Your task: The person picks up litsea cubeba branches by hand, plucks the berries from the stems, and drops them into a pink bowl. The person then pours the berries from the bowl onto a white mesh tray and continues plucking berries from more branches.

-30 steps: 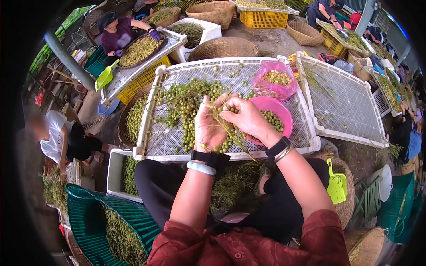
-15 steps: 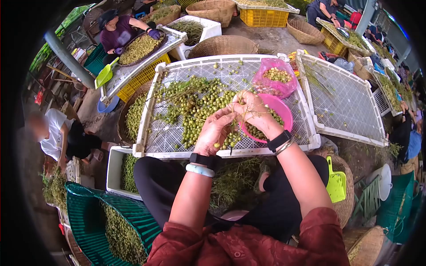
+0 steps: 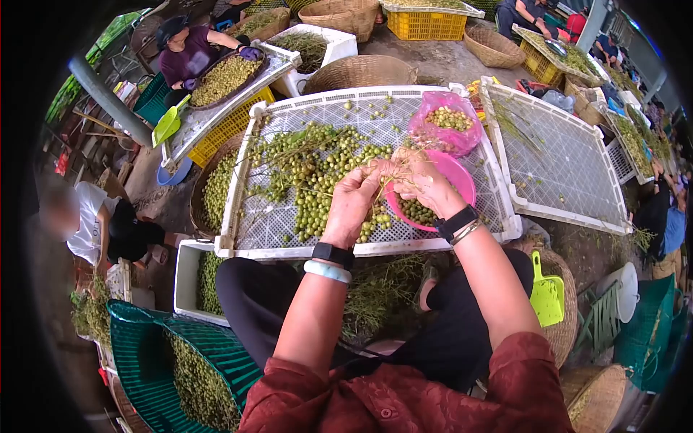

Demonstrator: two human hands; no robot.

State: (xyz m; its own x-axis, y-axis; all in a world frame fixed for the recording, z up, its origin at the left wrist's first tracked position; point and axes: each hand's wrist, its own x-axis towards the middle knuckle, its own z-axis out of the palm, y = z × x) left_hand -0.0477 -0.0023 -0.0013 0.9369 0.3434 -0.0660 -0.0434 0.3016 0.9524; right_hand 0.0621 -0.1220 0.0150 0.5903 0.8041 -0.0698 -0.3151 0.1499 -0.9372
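Note:
My left hand [image 3: 354,198] pinches a thin, branching plant stem [image 3: 390,175] over a white slatted tray [image 3: 249,234]. Close beside it, my right hand [image 3: 427,184] has its fingers closed on the same stem. Round green berries [image 3: 317,162] with bits of twig lie heaped to the left of my hands. Partly under my right hand stands a pink bowl [image 3: 465,180] holding more berries. Behind the bowl, a pink plastic bag [image 3: 462,141] contains paler berries. My fingertips overlap, so their exact grip on the stem is partly hidden.
A second white tray [image 3: 559,159] adjoins at the right. A green basket [image 3: 137,353] and a white box [image 3: 186,278] stand at my left; a lime dustpan [image 3: 548,299] lies by my right knee. Stripped stems [image 3: 382,292] lie between my legs. Other people work around.
My left hand has moved slightly up and turned more upright, nearer my right hand. My right hand has rolled a little, its fingers now lower over the bowl's edge. The camera view has shifted slightly.

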